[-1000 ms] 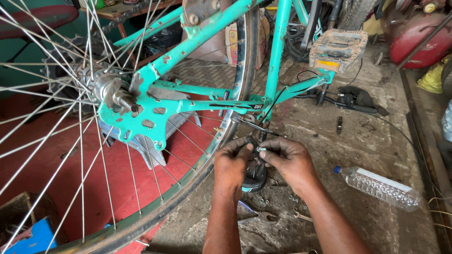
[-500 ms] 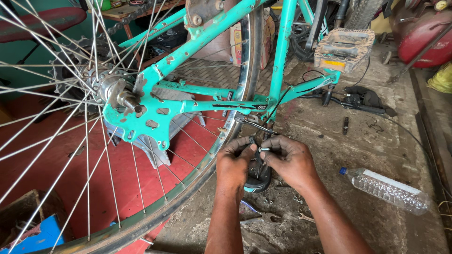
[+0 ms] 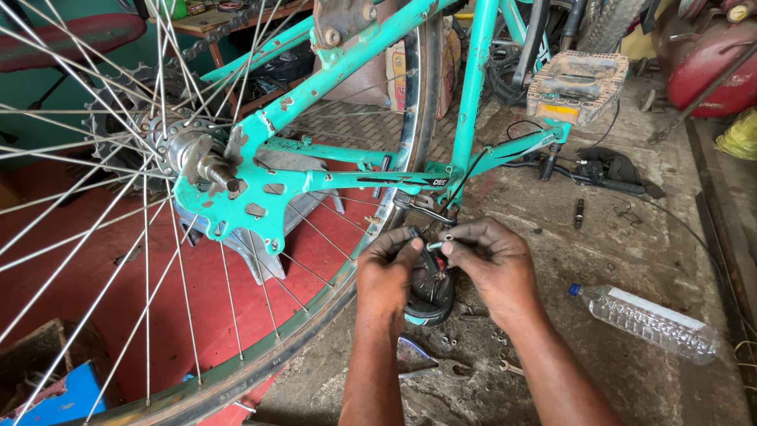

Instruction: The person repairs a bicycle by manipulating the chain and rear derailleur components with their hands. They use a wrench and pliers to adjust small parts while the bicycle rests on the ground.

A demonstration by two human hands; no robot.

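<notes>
**Small Part, Steady Fingers Beside a Teal Frame**

Both hands meet over a round black tub [image 3: 430,296] on the gritty concrete floor [image 3: 631,237]. The left hand [image 3: 386,272] and right hand [image 3: 493,264] each pinch a short silvery metal piece [image 3: 436,245] at fingertip, just below the chipped teal bicycle frame [image 3: 355,177]. A firm, aligned pinch looks wisest; loose nuts [image 3: 449,341] lie scattered nearby.

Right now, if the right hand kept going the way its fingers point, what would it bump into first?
Probably the left hand. The right hand points leftward, pinching a small silver bolt, and the left hand's fingertips already sit at that bolt. Past them comes the wheel rim, though depth is hard to judge.
</notes>
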